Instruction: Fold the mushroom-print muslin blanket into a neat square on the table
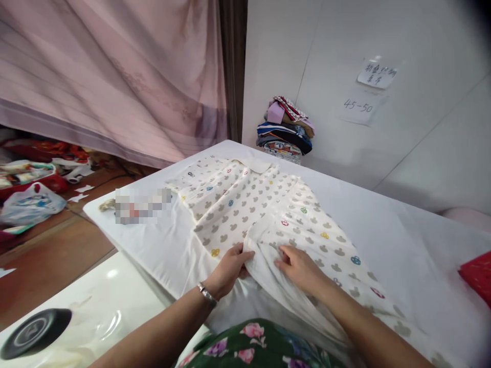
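A white garment (245,199) with small grey, red, blue and yellow prints lies spread on a white-covered table (383,214). What looks like its neckline points away from me. My left hand (232,260) is closed, pinching the garment's near edge between thumb and fingers. Just to the right, my right hand (297,263) has its fingers curled on the turned-up plain inner side of the same cloth. Between the hands the fabric is lifted and folded back. Part of the garment runs under my right forearm toward the lower right.
A stack of folded clothes (286,128) stands beyond the table's far edge by the wall. A blurred-out item (140,207) lies at the left corner. A black round object (36,332) rests on a pale surface at lower left; red cloth (477,276) shows at right.
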Available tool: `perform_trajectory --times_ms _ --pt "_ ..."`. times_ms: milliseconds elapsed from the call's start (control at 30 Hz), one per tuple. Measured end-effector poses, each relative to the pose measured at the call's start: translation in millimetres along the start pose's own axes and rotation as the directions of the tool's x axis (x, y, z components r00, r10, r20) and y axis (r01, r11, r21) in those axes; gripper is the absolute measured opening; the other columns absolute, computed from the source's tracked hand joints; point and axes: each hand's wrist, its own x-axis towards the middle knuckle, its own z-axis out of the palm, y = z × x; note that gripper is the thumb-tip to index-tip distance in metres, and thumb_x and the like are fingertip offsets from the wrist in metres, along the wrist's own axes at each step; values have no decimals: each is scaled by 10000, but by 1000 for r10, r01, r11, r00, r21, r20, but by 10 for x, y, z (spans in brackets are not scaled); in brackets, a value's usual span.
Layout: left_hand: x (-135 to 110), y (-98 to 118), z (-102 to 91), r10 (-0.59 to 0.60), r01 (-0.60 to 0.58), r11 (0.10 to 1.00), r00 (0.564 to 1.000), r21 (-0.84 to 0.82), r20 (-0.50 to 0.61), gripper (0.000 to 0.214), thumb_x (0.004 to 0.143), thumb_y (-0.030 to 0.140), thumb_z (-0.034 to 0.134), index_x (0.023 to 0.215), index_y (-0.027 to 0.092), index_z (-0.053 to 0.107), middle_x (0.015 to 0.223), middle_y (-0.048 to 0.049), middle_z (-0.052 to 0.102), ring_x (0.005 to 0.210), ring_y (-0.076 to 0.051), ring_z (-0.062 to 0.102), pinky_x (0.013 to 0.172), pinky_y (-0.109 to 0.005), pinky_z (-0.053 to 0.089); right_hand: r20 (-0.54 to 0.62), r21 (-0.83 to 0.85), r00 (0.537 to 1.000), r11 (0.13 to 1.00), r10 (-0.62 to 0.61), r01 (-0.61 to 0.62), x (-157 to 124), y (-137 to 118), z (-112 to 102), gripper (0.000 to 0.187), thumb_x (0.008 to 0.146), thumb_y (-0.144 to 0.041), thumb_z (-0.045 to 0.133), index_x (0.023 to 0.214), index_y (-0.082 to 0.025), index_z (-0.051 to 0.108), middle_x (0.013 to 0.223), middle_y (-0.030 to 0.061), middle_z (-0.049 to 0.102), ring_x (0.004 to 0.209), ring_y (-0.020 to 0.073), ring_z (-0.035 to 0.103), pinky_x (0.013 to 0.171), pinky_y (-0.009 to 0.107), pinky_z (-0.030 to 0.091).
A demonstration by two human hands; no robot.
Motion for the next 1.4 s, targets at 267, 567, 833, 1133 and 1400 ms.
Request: perform_trajectory --times_ms 267,567,833,1133,1400 --pt "-14 -12 -108 37 -29 996 996 87 -84 264 669 318 627 836 139 528 583 27 530 467 -80 489 454 -207 440 2 43 1000 999 17 -17 -31 -96 196 51 727 -191 538 777 -187 541 664 -20 527 634 134 484 595 246 330" --pt "-43 -4 -116 48 -46 998 997 42 -61 238 647 299 651 772 148 514 587 19 544 480 -95 516 438 -204 437 -188 439 982 896 15 70 -98 -438 -197 174 816 -321 476 699 -198 440 592 -49 394 545 99 395 507 212 329" --pt "-188 106 -14 25 -2 988 988 -154 150 223 656 258 685 765 139 532 585 1 580 451 -80 532 425 -175 453 -223 131 936 943 -274 307 -201 -732 -86 105 812 -182 462 836 -208 561 730 -18 538 648 109 480 614 223 378" --pt "-234 114 40 1 17 995 983 -96 182 214 682 260 680 752 140 517 553 13 569 463 -92 563 456 -189 478 -335 139 910 942 -245 304 -255 -668 -18 99 835 -222 455 835 -199 552 718 -4 542 629 114 478 589 228 384" --pt "-268 173 106 -45 73 989 976 -125 212 242 667 251 690 756 152 489 554 23 562 476 -120 600 431 -183 451 -316 143 909 933 -272 329 -209 -616 40 107 834 -193 441 831 -201 548 732 2 536 663 121 495 612 228 397"
